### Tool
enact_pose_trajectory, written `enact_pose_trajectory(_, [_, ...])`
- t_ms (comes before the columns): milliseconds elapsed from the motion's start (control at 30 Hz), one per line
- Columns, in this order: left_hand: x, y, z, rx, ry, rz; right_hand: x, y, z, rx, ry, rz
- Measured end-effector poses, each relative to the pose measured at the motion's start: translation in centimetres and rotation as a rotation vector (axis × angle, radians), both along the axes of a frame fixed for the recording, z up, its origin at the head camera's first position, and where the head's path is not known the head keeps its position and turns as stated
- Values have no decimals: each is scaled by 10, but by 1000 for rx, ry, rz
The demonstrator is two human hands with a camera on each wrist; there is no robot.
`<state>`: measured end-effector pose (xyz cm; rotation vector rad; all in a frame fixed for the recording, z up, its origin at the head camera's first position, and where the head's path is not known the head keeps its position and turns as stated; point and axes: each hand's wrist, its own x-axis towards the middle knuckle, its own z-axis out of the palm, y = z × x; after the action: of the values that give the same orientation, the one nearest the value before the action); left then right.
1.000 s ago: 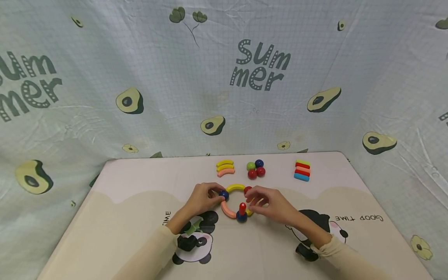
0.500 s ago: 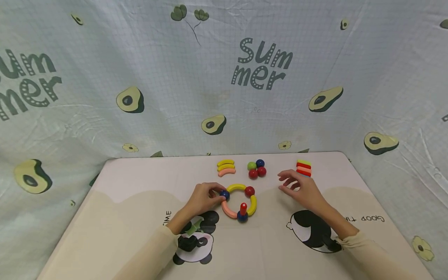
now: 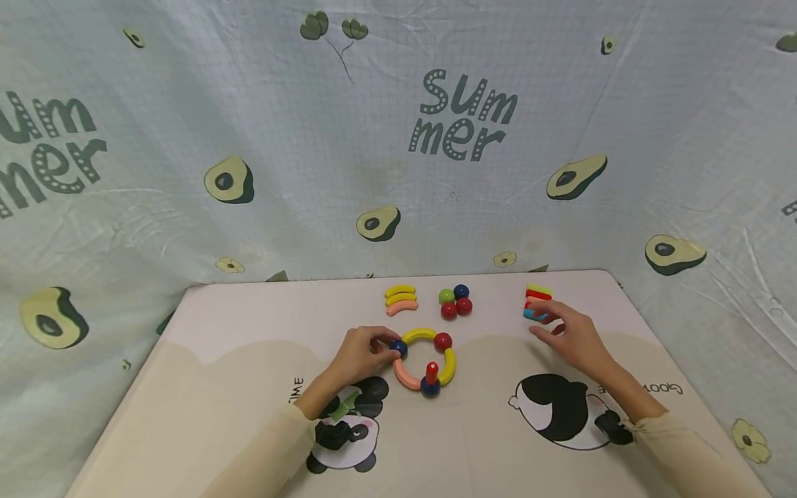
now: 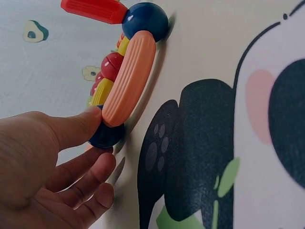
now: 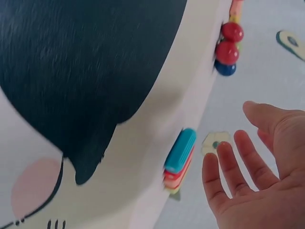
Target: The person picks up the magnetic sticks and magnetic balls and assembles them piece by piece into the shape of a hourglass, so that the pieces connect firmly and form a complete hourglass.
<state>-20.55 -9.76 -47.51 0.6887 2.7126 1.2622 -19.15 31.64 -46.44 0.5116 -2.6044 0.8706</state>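
Curved rods and balls form a ring on the table. My left hand (image 3: 361, 354) pinches the ring's left blue ball (image 4: 107, 135) between thumb and fingers. A salmon curved rod (image 4: 129, 78) joins that ball to the front blue ball (image 3: 430, 388), from which a red straight rod (image 3: 432, 371) stands upright. A red ball (image 3: 443, 342) sits at the back right, between two yellow curved rods (image 3: 449, 366). My right hand (image 3: 575, 339) holds nothing; its fingers are spread beside a row of coloured straight rods (image 3: 538, 292), whose nearest is a blue rod (image 5: 181, 150). In the head view it partly covers them.
Behind the ring lie two yellow and one salmon spare curved rods (image 3: 401, 297). A cluster of loose balls (image 3: 456, 302), green, blue and red, is to their right. The table (image 3: 218, 401) has printed pandas and ends at a hanging cloth (image 3: 299, 180).
My right hand has left the ring's right side and moved right to the straight rods. The left hand keeps its place on the blue ball, and the ring stays where it was.
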Motion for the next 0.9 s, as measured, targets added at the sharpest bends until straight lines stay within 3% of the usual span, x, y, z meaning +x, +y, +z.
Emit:
enact_pose_trajectory(300, [0,-1,-1,7,6,-7,-14,11,-4,101,-28,-39])
enact_pose_trajectory(567, [0,0,-1,9,1,-12,-24,17,-12,162,-150,-83])
enact_pose_trajectory(900, [-1,0,-2,8,23,-14,-33,13,-14,231,-144,-69])
